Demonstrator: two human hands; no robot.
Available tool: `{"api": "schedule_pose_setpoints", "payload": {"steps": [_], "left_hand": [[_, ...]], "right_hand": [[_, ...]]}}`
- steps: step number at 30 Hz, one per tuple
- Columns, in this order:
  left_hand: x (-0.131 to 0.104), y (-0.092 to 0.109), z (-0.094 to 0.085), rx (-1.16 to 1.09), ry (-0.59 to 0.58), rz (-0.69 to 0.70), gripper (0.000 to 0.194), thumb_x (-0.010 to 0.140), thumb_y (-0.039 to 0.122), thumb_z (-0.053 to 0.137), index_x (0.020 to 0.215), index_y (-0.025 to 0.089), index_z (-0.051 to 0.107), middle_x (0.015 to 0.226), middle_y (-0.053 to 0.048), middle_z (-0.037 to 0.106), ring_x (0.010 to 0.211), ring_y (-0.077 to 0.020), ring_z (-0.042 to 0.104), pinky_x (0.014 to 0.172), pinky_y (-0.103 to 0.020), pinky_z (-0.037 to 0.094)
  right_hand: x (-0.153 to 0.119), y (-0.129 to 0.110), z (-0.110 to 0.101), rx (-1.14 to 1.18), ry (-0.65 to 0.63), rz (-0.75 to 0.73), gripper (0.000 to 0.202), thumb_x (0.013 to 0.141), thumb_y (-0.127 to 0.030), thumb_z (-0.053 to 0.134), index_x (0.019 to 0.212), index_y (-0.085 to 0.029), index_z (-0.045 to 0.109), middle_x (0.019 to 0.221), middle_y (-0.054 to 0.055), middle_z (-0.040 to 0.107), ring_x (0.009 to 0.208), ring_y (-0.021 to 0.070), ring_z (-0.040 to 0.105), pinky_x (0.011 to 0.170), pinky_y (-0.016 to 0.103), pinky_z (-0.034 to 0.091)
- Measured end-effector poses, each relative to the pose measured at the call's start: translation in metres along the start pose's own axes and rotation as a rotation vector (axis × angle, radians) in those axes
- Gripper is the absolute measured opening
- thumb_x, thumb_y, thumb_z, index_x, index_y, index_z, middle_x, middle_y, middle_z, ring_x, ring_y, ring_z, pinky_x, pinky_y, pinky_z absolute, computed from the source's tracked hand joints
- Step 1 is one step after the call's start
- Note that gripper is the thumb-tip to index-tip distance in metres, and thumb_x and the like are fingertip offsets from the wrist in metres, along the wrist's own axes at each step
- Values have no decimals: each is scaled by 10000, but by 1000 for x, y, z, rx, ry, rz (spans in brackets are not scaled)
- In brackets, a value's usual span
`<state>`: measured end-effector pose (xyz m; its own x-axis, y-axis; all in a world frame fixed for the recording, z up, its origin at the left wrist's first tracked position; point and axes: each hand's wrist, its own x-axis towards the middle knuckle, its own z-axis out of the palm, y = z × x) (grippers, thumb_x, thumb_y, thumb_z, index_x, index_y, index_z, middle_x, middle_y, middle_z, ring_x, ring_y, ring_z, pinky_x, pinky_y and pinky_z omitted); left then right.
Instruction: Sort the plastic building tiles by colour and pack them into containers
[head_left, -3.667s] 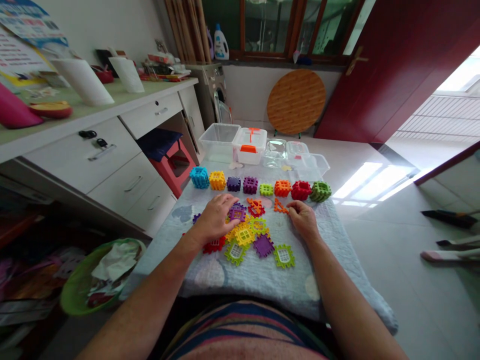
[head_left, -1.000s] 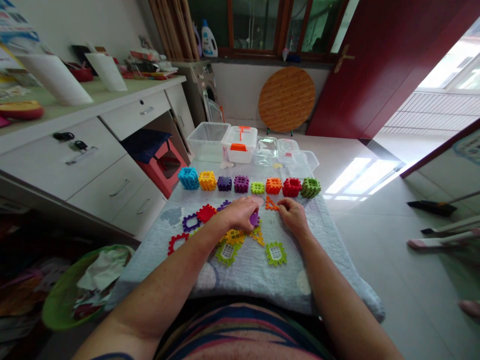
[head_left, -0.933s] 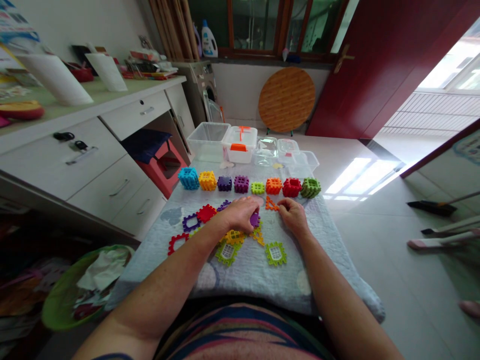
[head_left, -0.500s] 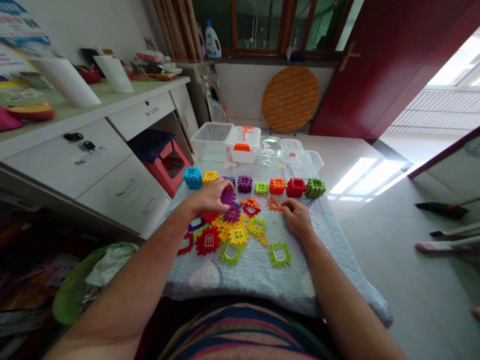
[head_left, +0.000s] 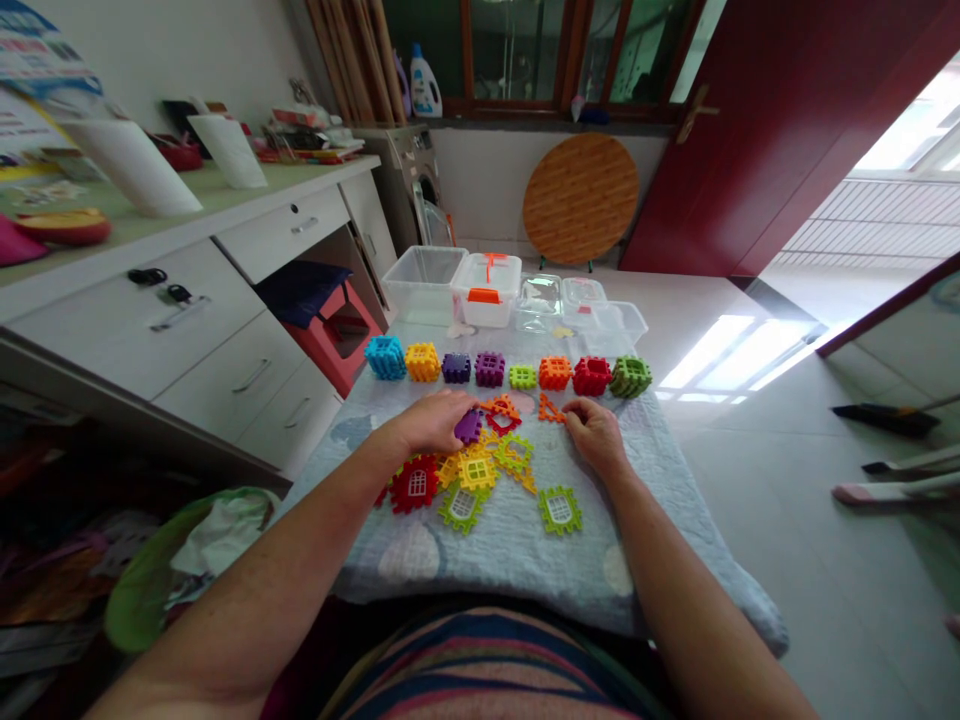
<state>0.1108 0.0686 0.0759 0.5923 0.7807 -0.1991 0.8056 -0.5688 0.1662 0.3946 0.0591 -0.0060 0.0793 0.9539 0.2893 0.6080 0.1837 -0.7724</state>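
My left hand is closed on a purple building tile with notched edges, over the loose pile. Its forearm hides the pile's left part. My right hand pinches a corner of an orange triangular tile on the cloth. In the pile lie a red window tile, a yellow window tile, a lime window tile and an orange triangle on a red piece. Apart from these, another lime window tile rests near my right forearm.
Beyond the pile runs a row of sorted tile stacks, from blue to dark green. Clear plastic boxes and an orange-latched box stand at the table's far end. A drawer desk is on the left.
My left hand has moved nearer and slightly right with the purple tile, down over the pile. The dark blue stack behind it now shows. My right hand has stayed on the orange triangle.
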Motion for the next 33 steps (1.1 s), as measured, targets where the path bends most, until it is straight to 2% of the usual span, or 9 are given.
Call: {"api": "schedule_pose_setpoints", "payload": {"steps": [5,10,14,17,22,27,33], "left_hand": [[3,1,2,39,-1,6,461,707,302,651,1150,181,615,1103,-107,660,1022,-284,599,889,-371,472],[5,5,4,68,10,-5,463,677,282,649,1126,175,613,1111,-108,654,1031,-283,593,901,-369,470],[2,4,0,54,71,6,451,681,284,646,1112,156,608,1105,-115,650,1028,-279,589,927,-376,465],[5,-2,-11,9,145,3,489,676,278,656,1145,158,586,1120,-113,634,1030,-267,587,934,-371,463],[36,-18,-39,20,274,-13,485,657,250,652,1130,169,582,1124,-103,629,1040,-258,585,950,-357,450],[76,-24,-55,91,170,-43,467,622,228,665,1079,144,619,1088,-106,645,1000,-254,607,883,-318,476],[95,-26,-51,127,106,-10,487,635,207,667,1115,141,623,1125,-110,656,1022,-257,613,878,-306,478]], "right_hand": [[1,0,0,13,8,16,191,721,-294,505,730,-193,667,585,-8,583,555,150,498,590,263,388],[0,0,1,5,5,26,202,726,-287,500,751,-191,677,606,-1,609,579,158,523,610,267,396],[0,1,1,11,2,42,210,731,-288,494,760,-191,677,602,-5,601,574,157,515,602,269,389],[0,1,1,17,4,38,202,726,-290,499,749,-194,674,600,-7,594,576,158,517,602,269,391],[0,1,1,19,11,28,190,725,-287,498,733,-199,666,593,-8,595,568,158,514,594,267,391],[0,4,1,19,3,32,206,734,-269,488,756,-196,679,626,5,630,593,164,535,604,265,402],[2,5,2,26,-3,35,208,749,-284,488,760,-199,677,676,20,662,639,175,570,642,271,419]]}}
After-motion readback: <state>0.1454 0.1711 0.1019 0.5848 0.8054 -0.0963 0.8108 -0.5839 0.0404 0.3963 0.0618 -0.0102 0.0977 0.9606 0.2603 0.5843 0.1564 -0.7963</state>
